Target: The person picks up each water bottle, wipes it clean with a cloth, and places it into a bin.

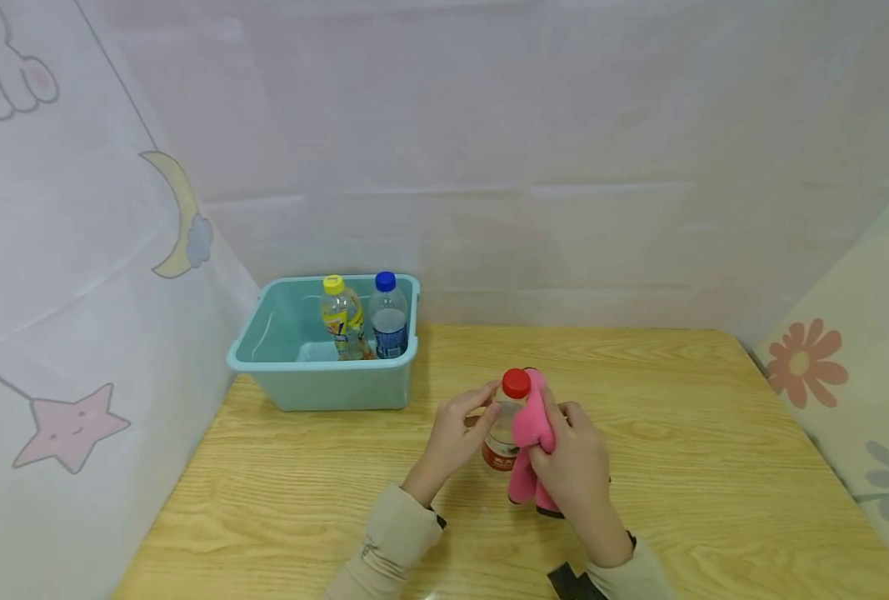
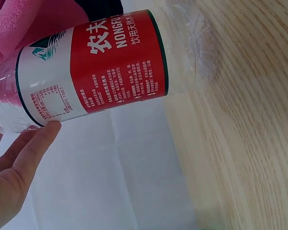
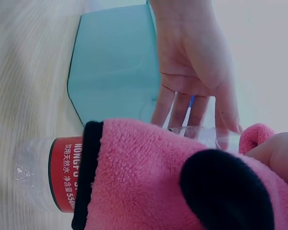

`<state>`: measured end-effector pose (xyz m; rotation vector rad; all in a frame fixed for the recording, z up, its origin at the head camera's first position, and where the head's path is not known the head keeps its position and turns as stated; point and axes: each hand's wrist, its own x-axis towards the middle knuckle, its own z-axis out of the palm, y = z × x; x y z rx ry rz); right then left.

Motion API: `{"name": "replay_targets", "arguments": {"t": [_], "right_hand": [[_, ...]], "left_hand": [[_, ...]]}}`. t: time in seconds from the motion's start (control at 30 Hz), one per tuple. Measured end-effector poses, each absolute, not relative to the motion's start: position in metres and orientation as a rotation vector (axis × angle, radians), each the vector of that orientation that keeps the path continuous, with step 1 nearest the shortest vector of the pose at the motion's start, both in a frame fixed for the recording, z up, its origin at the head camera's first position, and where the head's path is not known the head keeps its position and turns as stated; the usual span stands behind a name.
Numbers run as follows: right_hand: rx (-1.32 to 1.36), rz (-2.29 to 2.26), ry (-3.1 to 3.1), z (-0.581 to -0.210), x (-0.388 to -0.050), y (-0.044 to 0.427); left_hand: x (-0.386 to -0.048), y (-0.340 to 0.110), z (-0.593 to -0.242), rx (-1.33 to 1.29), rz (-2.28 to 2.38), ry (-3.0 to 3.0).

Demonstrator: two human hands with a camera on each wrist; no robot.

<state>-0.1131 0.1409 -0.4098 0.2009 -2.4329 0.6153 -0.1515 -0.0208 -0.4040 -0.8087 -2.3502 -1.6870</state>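
A clear plastic water bottle (image 1: 501, 440) with a red cap and a red-and-white label stands upright on the wooden table. My left hand (image 1: 455, 435) is at the bottle's left side, fingers extended, with a fingertip touching it near the label's upper edge in the left wrist view. In my right hand (image 1: 575, 458) I grip a pink plush item (image 1: 532, 425) with black-trimmed ends. This fuzzy item lies against the bottle's right side and hides part of it. A black oval patch shows on the plush in the right wrist view.
A light-blue plastic bin (image 1: 332, 387) stands at the back left of the table (image 1: 684, 467). Inside it are a yellow-capped bottle (image 1: 342, 321) and a blue-capped bottle (image 1: 389, 321). Printed cloth sheets (image 1: 481, 167) hang behind and at both sides.
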Motion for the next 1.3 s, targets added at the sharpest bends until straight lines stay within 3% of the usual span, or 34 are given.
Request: {"name": "replay_targets", "arguments": {"t": [0.33, 0.97, 1.3], "right_hand": [[0.204, 0.617, -2.476, -0.417, -0.110, 0.137], [0.167, 0.700, -2.543, -0.466, -0.110, 0.144], [0.125, 0.593, -2.834, -0.482, -0.111, 0.146]], "left_hand": [[-0.151, -0.018, -0.405, -0.782, -1.682, -2.342], [-0.151, -0.020, -0.408, -0.815, -1.739, -2.327], [-0.161, -0.014, -0.443, -0.721, -1.772, -2.377]]}}
